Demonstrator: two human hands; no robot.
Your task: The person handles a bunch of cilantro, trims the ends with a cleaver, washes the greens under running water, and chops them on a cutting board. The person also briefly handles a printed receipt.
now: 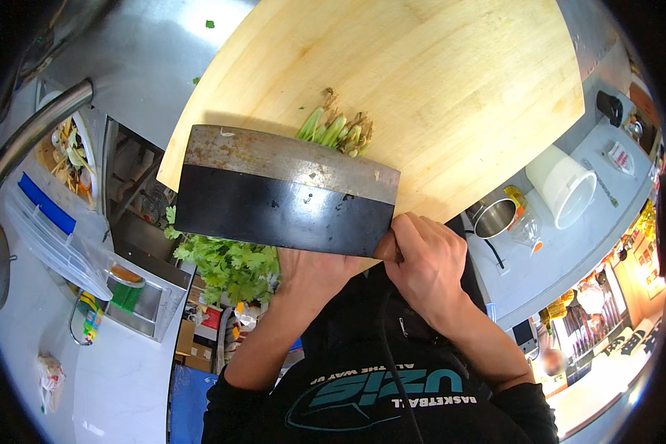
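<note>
A broad Chinese cleaver [288, 188], dark along its spine and stained on its bright bevel, crosses in front of me. My right hand [430, 252] grips it at the right end, the handle hidden inside the fist. A bunch of coriander lies under the blade: its leaves [233, 263] spill over the near edge of the wooden cutting board [438, 83]. Beyond the cutting edge show the pale green stem ends with brown roots [338, 130]. My left hand [313, 275] is beside the leaves, its fingers covered by the blade, so its hold on the bunch cannot be seen.
Left are a steel tap [44, 122], a bowl of food scraps [69, 155], a clear plastic lid [55, 238] and a green scrubbing sponge [126, 296]. At right, a white bucket [560, 186], a steel cup [494, 216] and a plastic bottle [524, 227] stand on a counter.
</note>
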